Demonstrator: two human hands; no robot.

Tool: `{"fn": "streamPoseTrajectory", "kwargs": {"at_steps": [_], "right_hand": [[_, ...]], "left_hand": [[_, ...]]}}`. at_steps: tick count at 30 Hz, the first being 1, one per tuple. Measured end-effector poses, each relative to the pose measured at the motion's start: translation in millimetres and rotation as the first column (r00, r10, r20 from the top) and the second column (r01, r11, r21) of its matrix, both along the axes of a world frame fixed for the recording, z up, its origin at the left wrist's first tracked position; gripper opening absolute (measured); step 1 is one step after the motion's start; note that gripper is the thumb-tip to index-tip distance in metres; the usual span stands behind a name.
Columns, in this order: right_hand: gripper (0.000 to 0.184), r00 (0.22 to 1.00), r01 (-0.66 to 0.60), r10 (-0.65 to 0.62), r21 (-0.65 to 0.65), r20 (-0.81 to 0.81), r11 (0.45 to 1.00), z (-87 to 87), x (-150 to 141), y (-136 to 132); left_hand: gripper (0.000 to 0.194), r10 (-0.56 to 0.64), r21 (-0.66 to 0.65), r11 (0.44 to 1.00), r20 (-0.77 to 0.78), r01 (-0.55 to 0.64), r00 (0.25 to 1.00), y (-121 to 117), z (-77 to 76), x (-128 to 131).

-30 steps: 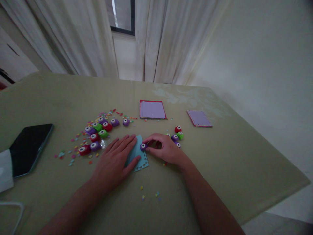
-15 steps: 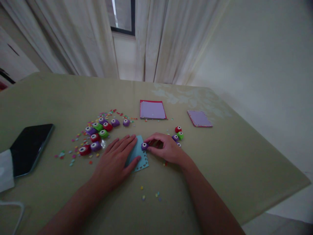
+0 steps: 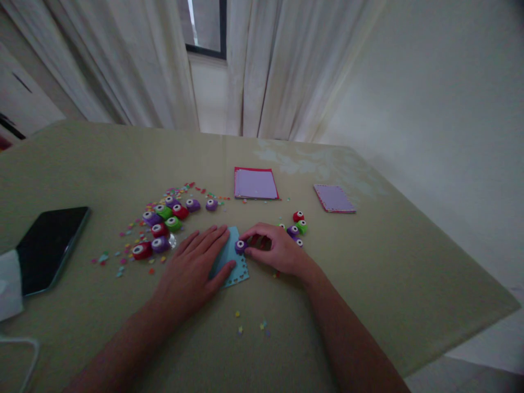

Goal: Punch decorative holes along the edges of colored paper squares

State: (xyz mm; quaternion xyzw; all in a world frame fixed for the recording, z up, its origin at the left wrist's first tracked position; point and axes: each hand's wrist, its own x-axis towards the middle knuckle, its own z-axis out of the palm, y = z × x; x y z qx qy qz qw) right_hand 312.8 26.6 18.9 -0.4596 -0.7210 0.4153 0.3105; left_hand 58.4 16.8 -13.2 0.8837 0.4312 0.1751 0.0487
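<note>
My left hand (image 3: 196, 266) lies flat with its fingers stretched out, pressing a light blue sheet of paper (image 3: 238, 270) to the table. Small cut-outs run along the sheet's lower and right edges. Between the thumb and fingers of my right hand (image 3: 276, 248) is a small purple craft punch (image 3: 240, 246) with a star on its white top. The punch sits at the sheet's right edge. Behind my right hand stand several other punches, among them a red one (image 3: 298, 216) and a green one (image 3: 302, 226); some are partly hidden.
Left of my hands is a cluster of red, green and purple punches (image 3: 159, 244) amid scattered paper confetti (image 3: 176, 192). Stacked lilac and red paper (image 3: 256, 184) lies beyond, with a smaller lilac stack (image 3: 334, 198) to its right. A dark tablet (image 3: 51, 248) rests at far left.
The purple punch in my right hand has shifted very slightly left and down along the sheet's edge. My left hand and the sheet have stayed put.
</note>
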Motion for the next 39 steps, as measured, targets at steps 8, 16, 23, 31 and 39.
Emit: {"fn": "streamPoseTrajectory", "kwargs": {"at_steps": [8, 16, 23, 31, 39], "right_hand": [[0.021, 1.000, -0.001, 0.001, -0.009, -0.015, 1.000, -1.8, 0.3, 0.2], [0.021, 0.999, -0.013, 0.013, -0.008, -0.030, 1.000, -1.8, 0.3, 0.1], [0.020, 1.000, -0.004, 0.004, -0.009, -0.025, 1.000, 2.5, -1.8, -0.6], [0.021, 0.998, 0.041, -0.044, -0.058, -0.051, 0.997, -1.3, 1.2, 0.2], [0.027, 0.985, 0.161, -0.170, -0.201, -0.032, 0.966, 4.9, -4.1, 6.4]], "left_hand": [[0.063, 0.000, -0.001, 1.000, 0.005, 0.000, 1.000, 0.1, -0.9, -0.3], [0.063, -0.001, 0.006, 1.000, -0.008, 0.001, 1.000, 0.0, -0.6, -0.2], [0.062, 0.001, 0.001, 1.000, 0.010, -0.001, 1.000, -0.4, -0.8, -0.5], [0.062, 0.000, -0.008, 1.000, 0.005, 0.000, 1.000, 0.4, -1.6, -0.5], [0.063, 0.018, -0.038, 0.999, 0.024, -0.017, 1.000, 0.7, 0.6, 2.6]]}}
